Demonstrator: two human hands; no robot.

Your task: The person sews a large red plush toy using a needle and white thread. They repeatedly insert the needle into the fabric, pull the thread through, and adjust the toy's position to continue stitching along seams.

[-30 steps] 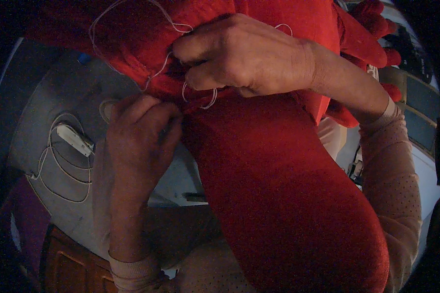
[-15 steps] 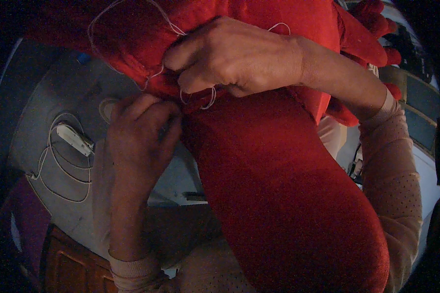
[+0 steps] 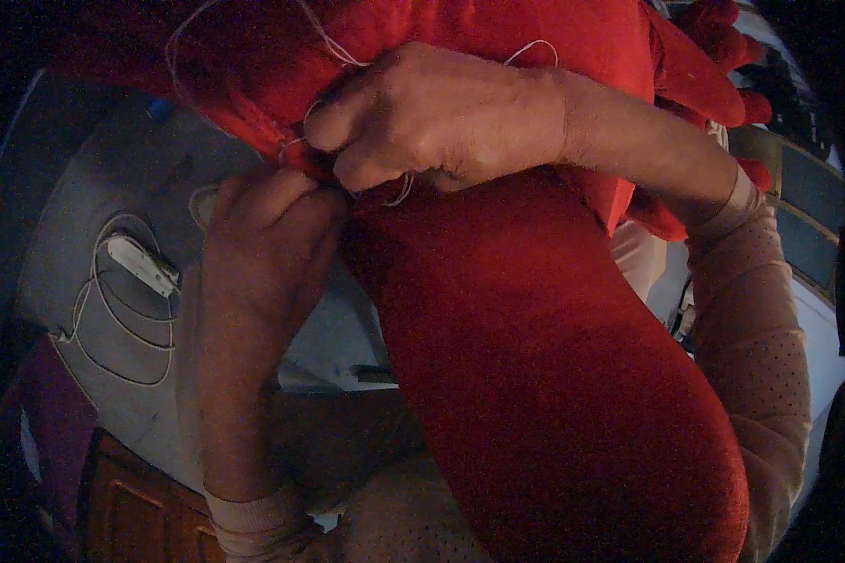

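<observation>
One big red form [image 3: 554, 357], soft and stuffed-looking, takes up most of the frame, running from the upper edge down to a smooth, rounded end at lower right. Its cloth has a fine, matte nap, gathered into creases at upper centre, where both hands are at work. Grey floor [image 3: 84, 188] spreads across the left side. Pale sleeves with ribbed cuffs cover the forearms, the right sleeve [image 3: 751, 347] dotted with tiny holes. An orange-brown panel [image 3: 150, 516] with a raised, framed shape sits at lower left. The right hand [image 3: 385, 131] lies over the creased cloth, fingers curled and drawn together; their tips are hidden, so I cannot tell what they pinch. The left hand [image 3: 272, 216], just below and to its left, has its fingers bunched and clamped on the edge of the red cloth. Small, rounded red lobes [image 3: 699, 84] poke out at upper right. At left lies a slim white power strip [image 3: 143, 266] beside its looped cord [image 3: 94, 274]. Thin white thread [image 3: 333, 44] curves loosely above the right hand.
</observation>
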